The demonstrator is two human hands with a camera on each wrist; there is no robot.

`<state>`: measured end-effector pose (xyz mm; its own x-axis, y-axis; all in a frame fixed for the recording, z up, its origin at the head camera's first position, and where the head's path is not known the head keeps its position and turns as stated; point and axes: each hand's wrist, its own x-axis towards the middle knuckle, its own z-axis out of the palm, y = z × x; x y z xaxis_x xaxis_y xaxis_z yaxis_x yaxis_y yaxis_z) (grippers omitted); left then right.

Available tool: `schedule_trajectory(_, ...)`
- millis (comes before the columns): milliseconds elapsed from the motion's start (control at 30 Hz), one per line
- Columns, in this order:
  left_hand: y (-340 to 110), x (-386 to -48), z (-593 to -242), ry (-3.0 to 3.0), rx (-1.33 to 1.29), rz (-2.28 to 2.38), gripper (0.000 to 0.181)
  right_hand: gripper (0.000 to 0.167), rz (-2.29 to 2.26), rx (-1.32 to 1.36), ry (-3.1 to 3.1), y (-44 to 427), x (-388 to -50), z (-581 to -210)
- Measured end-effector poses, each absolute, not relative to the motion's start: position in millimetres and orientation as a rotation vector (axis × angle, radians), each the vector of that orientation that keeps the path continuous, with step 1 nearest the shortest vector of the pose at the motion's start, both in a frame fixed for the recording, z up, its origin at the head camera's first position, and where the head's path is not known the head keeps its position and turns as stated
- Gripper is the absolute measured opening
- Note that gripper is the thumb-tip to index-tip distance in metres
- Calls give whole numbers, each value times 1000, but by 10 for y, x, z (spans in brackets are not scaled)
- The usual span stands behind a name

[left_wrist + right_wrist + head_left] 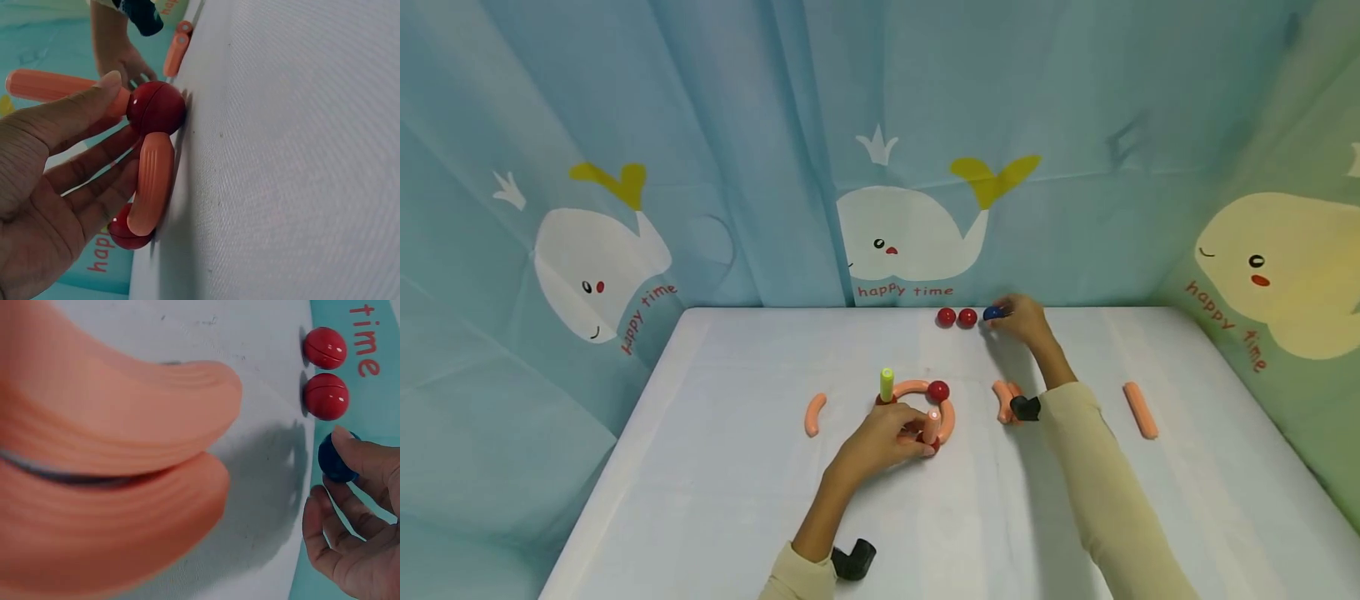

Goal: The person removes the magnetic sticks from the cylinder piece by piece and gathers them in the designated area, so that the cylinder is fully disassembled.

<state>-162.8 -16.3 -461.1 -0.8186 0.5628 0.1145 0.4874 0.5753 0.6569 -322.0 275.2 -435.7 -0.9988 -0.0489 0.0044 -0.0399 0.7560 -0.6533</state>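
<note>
Head view first: where do our two hands work?

Our right hand (1022, 321) is at the far edge of the tabletop (737, 500), and it pinches the blue ball (993, 313) between thumb and bent index finger. In the right wrist view, its other fingers are loosely curved and hold nothing. Whether the blue ball touches the tabletop, we cannot tell.

And our left hand (880, 442)?

It is nearly closed on the upright orange rod (932, 427), with the thumb on it, low, just above the joint ball (156, 109). From this red joint ball a curved rod (948, 421) goes along the tabletop to the next red ball (937, 391). The green rod (887, 383) stands nearby.

How can we do this step well?

We should lift the blue ball straight up, because two loose red balls (947, 317) sit just beside it and could roll. The left pinch should be steady but light; a sideways push could, we think, loosen the joint. Also, our right wrist should pass high above the paired curved rods (1002, 400), which lie very near it.
</note>
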Motion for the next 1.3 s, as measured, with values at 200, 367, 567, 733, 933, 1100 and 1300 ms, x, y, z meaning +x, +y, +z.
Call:
schedule_trajectory(200,-144,-1587,-4588,2681,920,1096,25,47,-1021,-22,2913,2764,-3285,-4376)
schedule_trajectory(367,-133,-1562,-4573,2668,916,1111,25,48,-1007,-13,2925,2778,-3289,-4384)
schedule_trajectory(567,-124,-1548,-4561,2684,899,1106,26,49,-1028,-7,2919,2783,-3281,-4390)
schedule_trajectory(733,-127,-1548,-4565,2721,899,1069,28,54,-1067,-4,2883,2783,-3256,-4372)
schedule_trajectory(933,-138,-1547,-4531,2744,860,1043,31,60,-1083,6,2838,2804,-3165,-4300)
schedule_trajectory(1100,-138,-1551,-4510,2775,795,1024,28,55,-1095,-37,2867,2822,-3051,-4210)
schedule_trajectory(1300,-125,-1561,-4542,2736,698,1037,32,46,-1165,-116,2967,2777,-2848,-4120)
